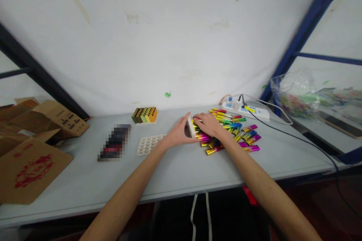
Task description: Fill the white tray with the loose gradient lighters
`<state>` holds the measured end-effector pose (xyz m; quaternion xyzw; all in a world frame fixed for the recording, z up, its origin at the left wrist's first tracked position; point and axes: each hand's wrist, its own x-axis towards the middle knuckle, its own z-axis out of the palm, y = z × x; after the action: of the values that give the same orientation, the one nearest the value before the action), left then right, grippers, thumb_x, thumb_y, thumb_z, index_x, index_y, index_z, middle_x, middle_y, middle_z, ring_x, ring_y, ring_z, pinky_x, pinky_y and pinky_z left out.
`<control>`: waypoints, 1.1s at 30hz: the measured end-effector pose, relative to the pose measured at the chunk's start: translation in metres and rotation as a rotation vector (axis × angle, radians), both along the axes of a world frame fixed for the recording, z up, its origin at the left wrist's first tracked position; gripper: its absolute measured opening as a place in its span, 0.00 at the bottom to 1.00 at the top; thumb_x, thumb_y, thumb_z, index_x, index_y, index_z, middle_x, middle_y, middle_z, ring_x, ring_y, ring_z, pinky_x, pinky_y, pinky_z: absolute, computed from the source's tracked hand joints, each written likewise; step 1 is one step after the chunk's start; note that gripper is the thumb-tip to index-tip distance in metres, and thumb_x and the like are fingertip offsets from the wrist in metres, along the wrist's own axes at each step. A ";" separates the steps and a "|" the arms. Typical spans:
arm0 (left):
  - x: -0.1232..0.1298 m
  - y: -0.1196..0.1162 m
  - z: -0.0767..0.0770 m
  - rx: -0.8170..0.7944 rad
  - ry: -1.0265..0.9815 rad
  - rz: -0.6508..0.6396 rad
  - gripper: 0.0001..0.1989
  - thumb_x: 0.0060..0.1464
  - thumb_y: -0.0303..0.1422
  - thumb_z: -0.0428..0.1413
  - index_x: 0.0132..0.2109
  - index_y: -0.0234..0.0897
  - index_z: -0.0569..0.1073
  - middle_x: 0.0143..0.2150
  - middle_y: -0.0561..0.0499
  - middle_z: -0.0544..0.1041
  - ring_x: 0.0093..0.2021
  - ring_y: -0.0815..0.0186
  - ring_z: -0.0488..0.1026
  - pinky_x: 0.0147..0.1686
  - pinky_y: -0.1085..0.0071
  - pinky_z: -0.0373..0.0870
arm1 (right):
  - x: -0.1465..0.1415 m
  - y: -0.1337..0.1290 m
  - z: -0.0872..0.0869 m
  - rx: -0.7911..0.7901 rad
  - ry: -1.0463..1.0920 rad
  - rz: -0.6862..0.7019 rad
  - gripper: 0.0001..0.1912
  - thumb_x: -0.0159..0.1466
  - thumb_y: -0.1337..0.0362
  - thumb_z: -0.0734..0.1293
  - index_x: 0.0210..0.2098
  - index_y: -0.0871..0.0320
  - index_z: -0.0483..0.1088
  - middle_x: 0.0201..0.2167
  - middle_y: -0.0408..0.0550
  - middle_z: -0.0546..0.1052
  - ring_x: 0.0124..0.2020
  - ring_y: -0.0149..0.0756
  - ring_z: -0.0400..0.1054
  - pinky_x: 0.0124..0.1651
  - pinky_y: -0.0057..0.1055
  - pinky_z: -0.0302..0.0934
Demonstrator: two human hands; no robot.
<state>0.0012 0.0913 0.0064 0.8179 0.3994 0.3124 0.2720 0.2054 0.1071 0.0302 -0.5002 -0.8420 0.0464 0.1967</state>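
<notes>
My left hand (178,132) grips a white tray-like piece (190,127) between thumb and fingers. The piece stands on its edge, so what it contains, if anything, is hidden. Against its right side lies a loose pile of slim, shiny sticks (249,135) in gold, pink, blue and green. My right hand (207,123) rests on the pile's left part, fingers stretched out toward the white piece. Its fingertips are partly lost among the sticks. Left of my left wrist, a white tray with rows of round holes (147,144) lies flat on the table.
Near the wall stands a block of small upright pieces (144,115) in green, yellow and orange. A blurred dark item (115,142) and open cardboard boxes (36,169) are at left. A white power strip (254,112) with cables and a clear plastic bag (296,94) are at right.
</notes>
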 end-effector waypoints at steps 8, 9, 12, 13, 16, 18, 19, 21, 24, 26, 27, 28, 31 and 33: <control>-0.001 0.001 -0.004 0.039 0.014 0.019 0.67 0.40 0.50 0.73 0.77 0.42 0.43 0.74 0.36 0.56 0.73 0.43 0.56 0.71 0.47 0.53 | -0.018 -0.007 -0.005 0.084 -0.177 0.010 0.21 0.77 0.61 0.50 0.54 0.58 0.72 0.52 0.59 0.77 0.53 0.49 0.68 0.63 0.49 0.51; -0.002 0.002 -0.004 0.039 0.018 0.021 0.67 0.40 0.50 0.73 0.77 0.42 0.43 0.74 0.36 0.57 0.73 0.43 0.56 0.71 0.47 0.54 | -0.018 -0.006 -0.006 0.091 -0.212 0.030 0.21 0.77 0.62 0.50 0.54 0.59 0.72 0.51 0.60 0.77 0.52 0.49 0.68 0.61 0.46 0.53; -0.002 0.003 -0.005 0.040 0.035 0.023 0.66 0.40 0.51 0.73 0.77 0.41 0.44 0.73 0.36 0.58 0.72 0.44 0.58 0.71 0.48 0.55 | -0.017 -0.002 -0.007 0.123 -0.274 0.087 0.21 0.76 0.64 0.50 0.56 0.61 0.71 0.52 0.62 0.77 0.53 0.51 0.67 0.57 0.44 0.54; -0.002 0.003 -0.005 0.041 0.039 0.024 0.66 0.40 0.51 0.72 0.77 0.41 0.45 0.73 0.36 0.58 0.72 0.44 0.58 0.71 0.49 0.56 | -0.016 -0.002 -0.008 0.131 -0.280 0.096 0.21 0.76 0.64 0.50 0.56 0.61 0.71 0.52 0.62 0.76 0.53 0.51 0.67 0.57 0.44 0.54; -0.004 0.003 -0.002 0.041 0.031 0.027 0.65 0.39 0.51 0.73 0.76 0.41 0.48 0.73 0.37 0.60 0.71 0.43 0.60 0.70 0.48 0.57 | -0.013 0.000 -0.009 0.143 -0.279 0.104 0.21 0.77 0.64 0.51 0.56 0.60 0.71 0.53 0.60 0.77 0.53 0.50 0.66 0.58 0.45 0.53; -0.007 0.002 0.000 0.036 0.016 0.029 0.64 0.37 0.51 0.73 0.75 0.41 0.50 0.71 0.37 0.62 0.69 0.43 0.63 0.69 0.47 0.60 | -0.008 0.002 -0.009 0.146 -0.287 0.092 0.20 0.77 0.64 0.51 0.55 0.60 0.72 0.52 0.59 0.77 0.53 0.49 0.66 0.60 0.44 0.52; -0.009 0.002 0.001 0.035 0.014 0.030 0.64 0.37 0.51 0.74 0.75 0.42 0.51 0.70 0.37 0.63 0.68 0.43 0.64 0.68 0.47 0.61 | -0.005 0.003 -0.009 0.144 -0.290 0.084 0.20 0.77 0.64 0.51 0.53 0.60 0.72 0.51 0.59 0.77 0.53 0.48 0.66 0.60 0.44 0.52; -0.013 0.000 0.004 0.039 0.028 0.031 0.62 0.37 0.50 0.74 0.74 0.42 0.53 0.69 0.38 0.64 0.67 0.43 0.65 0.67 0.47 0.63 | 0.001 0.005 -0.008 0.136 -0.283 0.060 0.20 0.77 0.64 0.51 0.51 0.59 0.73 0.50 0.58 0.78 0.53 0.47 0.67 0.60 0.43 0.53; -0.017 -0.001 0.007 0.046 0.065 0.031 0.60 0.39 0.50 0.73 0.74 0.42 0.54 0.68 0.38 0.64 0.65 0.44 0.67 0.65 0.48 0.65 | 0.008 0.009 -0.007 0.113 -0.226 0.028 0.20 0.77 0.63 0.51 0.49 0.59 0.74 0.48 0.57 0.79 0.53 0.46 0.67 0.59 0.41 0.55; -0.018 -0.001 0.007 0.049 0.071 0.030 0.60 0.39 0.51 0.73 0.74 0.43 0.54 0.68 0.38 0.64 0.64 0.45 0.68 0.65 0.48 0.66 | 0.010 0.010 -0.006 0.089 -0.181 0.017 0.21 0.77 0.63 0.51 0.49 0.59 0.74 0.48 0.56 0.79 0.53 0.44 0.68 0.59 0.41 0.55; -0.018 -0.001 0.007 0.052 0.070 0.030 0.60 0.40 0.51 0.73 0.74 0.43 0.54 0.68 0.38 0.64 0.64 0.45 0.68 0.65 0.48 0.65 | 0.009 0.010 -0.006 0.080 -0.158 0.014 0.21 0.77 0.63 0.51 0.49 0.58 0.74 0.48 0.55 0.80 0.53 0.44 0.69 0.60 0.41 0.55; -0.018 -0.001 0.006 0.055 0.068 0.030 0.60 0.40 0.52 0.73 0.74 0.44 0.54 0.68 0.38 0.64 0.64 0.45 0.67 0.66 0.48 0.65 | 0.008 0.009 -0.005 0.077 -0.135 0.009 0.21 0.77 0.63 0.51 0.51 0.58 0.74 0.50 0.55 0.80 0.54 0.43 0.69 0.62 0.42 0.53; -0.015 -0.002 0.005 0.058 0.061 0.028 0.60 0.40 0.53 0.72 0.74 0.43 0.53 0.69 0.38 0.63 0.67 0.45 0.64 0.68 0.49 0.61 | 0.000 0.003 -0.003 0.102 -0.077 0.002 0.20 0.76 0.63 0.53 0.56 0.57 0.72 0.55 0.54 0.78 0.58 0.44 0.68 0.68 0.47 0.46; -0.012 -0.003 0.005 0.055 0.064 0.023 0.61 0.40 0.54 0.72 0.74 0.42 0.53 0.70 0.38 0.62 0.69 0.45 0.62 0.70 0.49 0.59 | -0.008 -0.003 -0.003 0.117 -0.077 0.027 0.19 0.76 0.63 0.53 0.57 0.57 0.71 0.55 0.54 0.78 0.58 0.45 0.68 0.70 0.50 0.42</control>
<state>-0.0112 0.0882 0.0117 0.8300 0.4086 0.3000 0.2326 0.1973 0.1045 0.0272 -0.4777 -0.8570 -0.0198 0.1924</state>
